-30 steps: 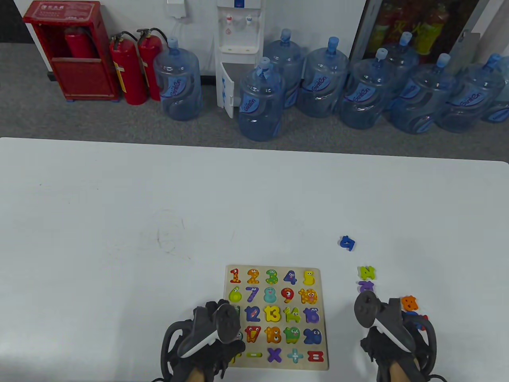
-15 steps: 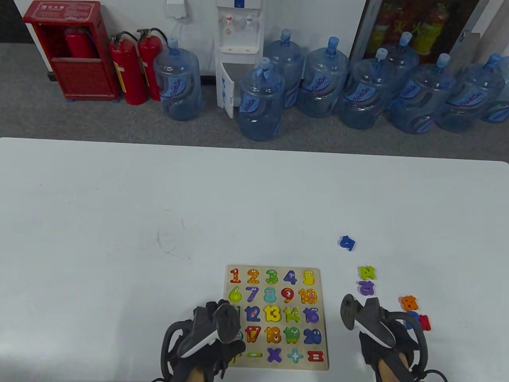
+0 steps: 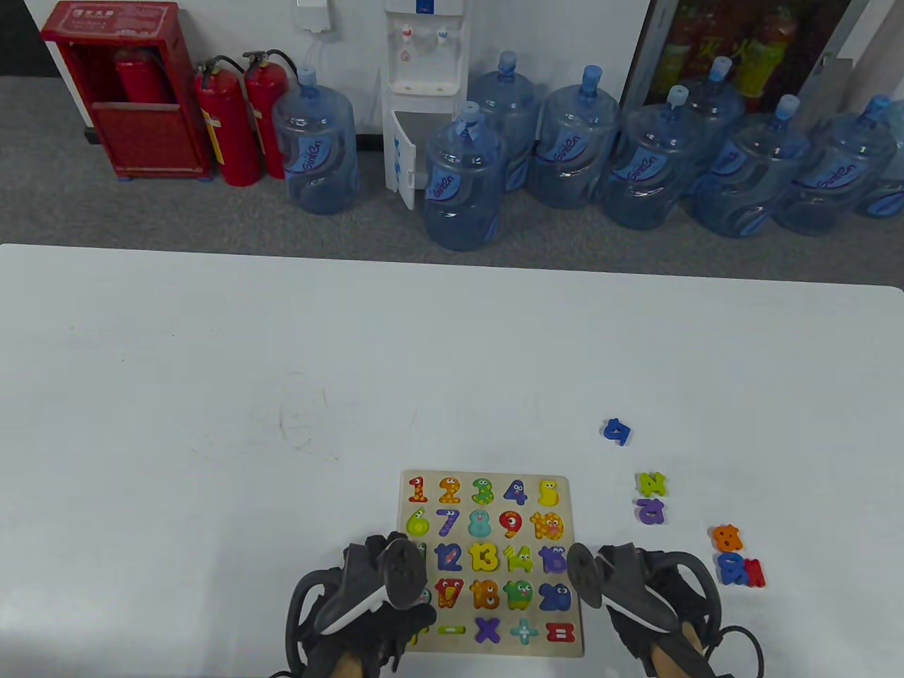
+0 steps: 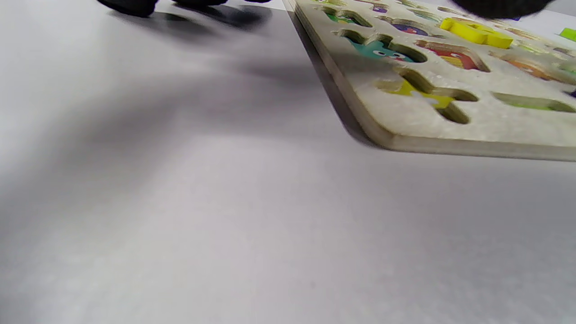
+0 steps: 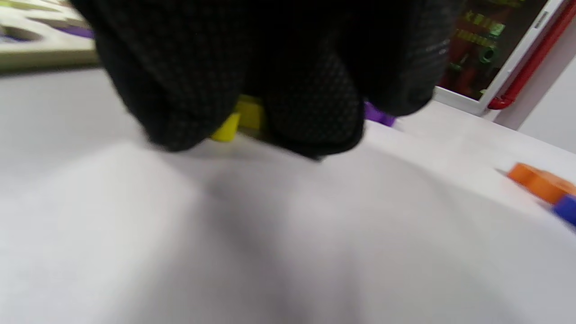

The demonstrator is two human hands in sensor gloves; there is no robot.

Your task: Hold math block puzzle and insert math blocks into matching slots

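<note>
A grey carpeted floor behind the white desk (image 3: 212, 367) holds a row of blue water bottles (image 3: 462, 180), a white water dispenser (image 3: 424, 92), two red fire extinguishers (image 3: 227, 123) and a red cabinet (image 3: 116, 88). On the near middle of the desk lies the wooden number puzzle board (image 3: 572, 498), most of its slots showing coloured numbers and signs.

The left hand (image 3: 371, 600) rests at the board's near left corner, over its left edge; how its fingers lie I cannot tell. The right hand (image 3: 639, 593) is just right of the board's right edge, its fingers (image 5: 310, 108) curled and pinching a small yellow block (image 5: 238, 119) just above the desk.

Loose blocks lie to the right of the board: a blue one (image 3: 616, 431) farthest, a green one (image 3: 651, 484) with a purple one (image 3: 650, 510) touching its near side, then an orange one (image 3: 727, 538), and another blue (image 3: 731, 568) beside a red one (image 3: 754, 573).
</note>
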